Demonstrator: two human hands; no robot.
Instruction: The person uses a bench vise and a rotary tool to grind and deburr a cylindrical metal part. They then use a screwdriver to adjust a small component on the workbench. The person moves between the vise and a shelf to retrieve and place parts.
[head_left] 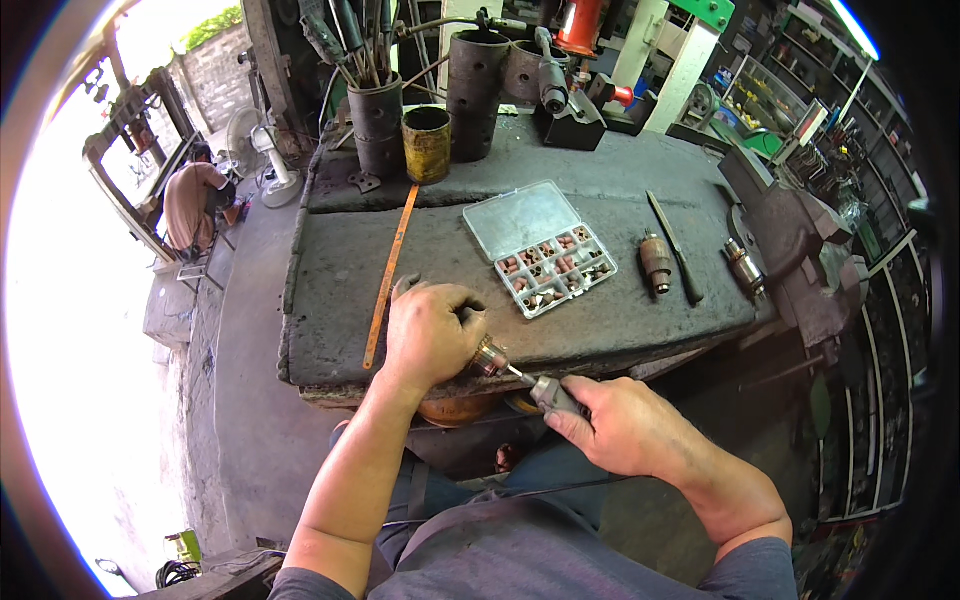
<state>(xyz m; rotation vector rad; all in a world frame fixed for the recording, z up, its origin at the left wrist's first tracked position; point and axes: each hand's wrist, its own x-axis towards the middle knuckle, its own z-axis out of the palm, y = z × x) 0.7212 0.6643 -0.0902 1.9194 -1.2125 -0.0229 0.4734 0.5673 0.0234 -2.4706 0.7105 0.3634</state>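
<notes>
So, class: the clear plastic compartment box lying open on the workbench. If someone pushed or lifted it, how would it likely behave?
The compartment box looks thin, clear plastic, so probably light and easy to slide on the workbench. Its lid lies flat and open, so lifting it carelessly would likely spill the small parts from the compartments. The hinged lid may flop when raised.

Left hand (432, 335) fingers hide most of a metal part (488, 357); small pieces in the clear box (553, 265) beyond them are too tiny to identify.
</notes>
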